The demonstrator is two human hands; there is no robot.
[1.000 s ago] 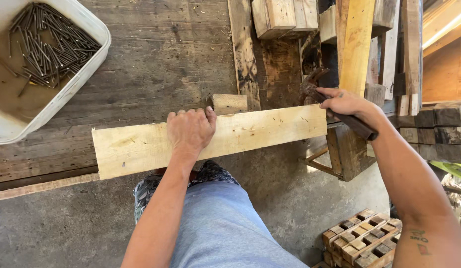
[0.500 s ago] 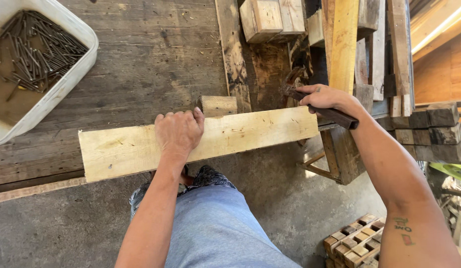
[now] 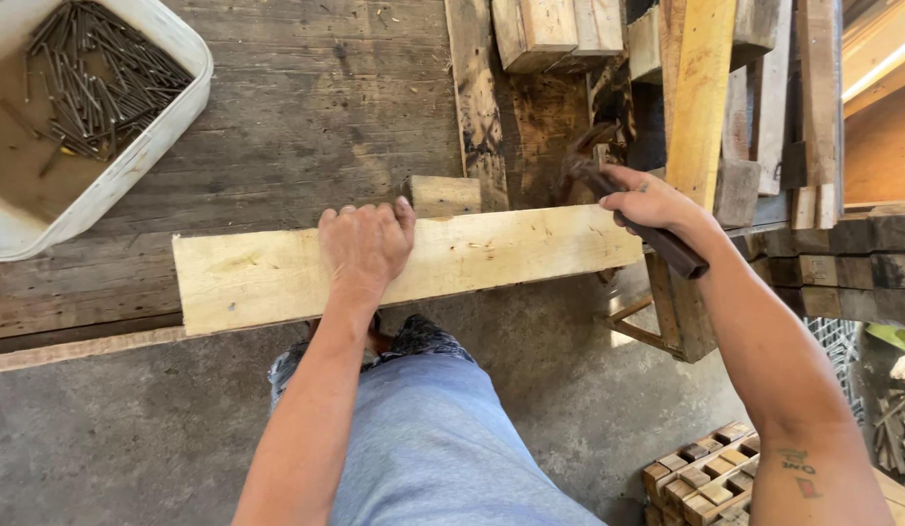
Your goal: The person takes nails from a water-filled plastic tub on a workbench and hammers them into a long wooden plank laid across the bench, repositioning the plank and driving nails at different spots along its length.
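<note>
A pale wooden plank (image 3: 491, 255) lies across the edge of a dark, worn wooden platform (image 3: 306, 107). My left hand (image 3: 363, 245) presses flat on the plank's middle, fingers over its far edge. My right hand (image 3: 652, 206) grips the dark handle of a hammer (image 3: 608, 185) just past the plank's right end, the hammer head raised above the platform. A small wooden block (image 3: 443, 195) sits behind the plank, next to my left fingertips.
A white plastic tub (image 3: 131, 166) holding several long nails stands at the top left. Stacked planks and blocks (image 3: 559, 29) crowd the top, with an upright yellowish board (image 3: 701, 97) at right. Small stacked wooden pieces (image 3: 701, 482) sit on the concrete floor.
My right hand has lifted the hammer a little, up and away from the plank's right end. The left hand stays pressed on the plank.
</note>
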